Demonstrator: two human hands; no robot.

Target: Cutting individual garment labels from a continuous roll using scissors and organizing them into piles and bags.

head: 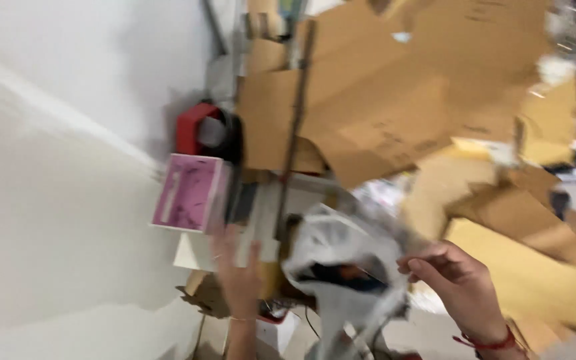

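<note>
Wall (68, 133) is taking up the whole left side, plain white. Next to it a pink box (190, 192) is sitting on the pile, with something red (195, 127) just behind it. My left hand (238, 270) is reaching up right under that pink box, fingers spread flat and wide, holding nothing. Moving right, a crumpled clear plastic bag (345, 267) is hanging between my hands, and my right hand (455, 280) is pinching its edge with narrow fingers. Flattened cardboard (395, 100) is piling up behind everything. Pretty blurry though.
</note>
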